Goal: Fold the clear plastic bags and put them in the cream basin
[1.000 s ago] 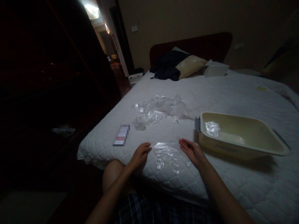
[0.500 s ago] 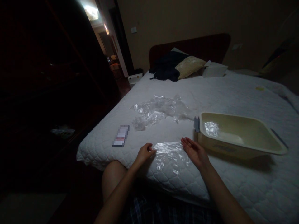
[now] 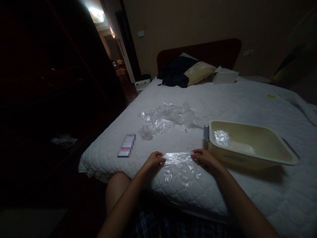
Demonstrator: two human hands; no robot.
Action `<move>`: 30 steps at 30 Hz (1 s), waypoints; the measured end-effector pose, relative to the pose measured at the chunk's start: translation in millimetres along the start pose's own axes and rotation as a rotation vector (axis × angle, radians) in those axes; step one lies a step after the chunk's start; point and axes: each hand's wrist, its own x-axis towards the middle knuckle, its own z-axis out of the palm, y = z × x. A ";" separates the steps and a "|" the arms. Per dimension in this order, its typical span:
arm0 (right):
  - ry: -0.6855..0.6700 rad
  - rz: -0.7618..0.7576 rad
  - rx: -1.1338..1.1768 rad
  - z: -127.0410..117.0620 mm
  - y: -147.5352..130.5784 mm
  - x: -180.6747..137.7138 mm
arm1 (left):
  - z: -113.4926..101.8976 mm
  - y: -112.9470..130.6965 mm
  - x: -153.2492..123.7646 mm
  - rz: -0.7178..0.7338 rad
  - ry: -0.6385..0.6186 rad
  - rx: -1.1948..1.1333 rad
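Observation:
A clear plastic bag (image 3: 179, 165) lies partly folded at the front edge of the white quilted bed (image 3: 235, 109). My left hand (image 3: 156, 159) pinches its upper left corner, fingers closed. At the upper right corner, my right hand (image 3: 201, 157) has thumb and fingers closed on the plastic. The bag's top strip is stretched flat between both hands, while its lower part is wrinkled. Beyond them a heap of crumpled clear plastic bags (image 3: 170, 117) is spread over the bed.
A cream plastic bin (image 3: 252, 142) with grey latches stands right of my hands, some clear plastic inside. A phone (image 3: 127, 145) with a blurred screen lies to the left. Dark clothing (image 3: 175, 71), a beige pillow (image 3: 200, 72) and a white box (image 3: 225, 76) sit near the headboard.
My right hand has gone from open, palm turned inward, to gripping the bag's right corner. My left hand keeps hold of the left corner. The view has shifted slightly.

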 end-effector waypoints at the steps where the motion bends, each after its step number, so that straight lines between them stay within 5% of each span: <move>1: -0.013 -0.011 0.003 1.5 0.8 2.8 | 0.6 0.6 0.2 0.004 -0.007 -0.043; 6: 0.001 -0.086 0.050 9.3 3.3 16.7 | -3.8 4.2 12.0 0.058 -0.032 -0.045; 14: 0.046 -0.231 0.045 9.1 2.1 17.2 | -13.5 4.4 31.2 0.342 -0.137 0.022; 18: 0.055 -0.319 -0.002 5.4 7.0 19.1 | -11.9 -1.6 27.1 0.377 -0.173 0.056; 26: 0.108 -0.461 -0.276 4.3 3.3 2.7 | -12.4 0.7 3.7 0.570 0.030 0.472; 30: 0.085 -0.552 -0.395 -0.1 8.6 -13.9 | -18.7 -4.6 -10.1 0.713 -0.078 0.611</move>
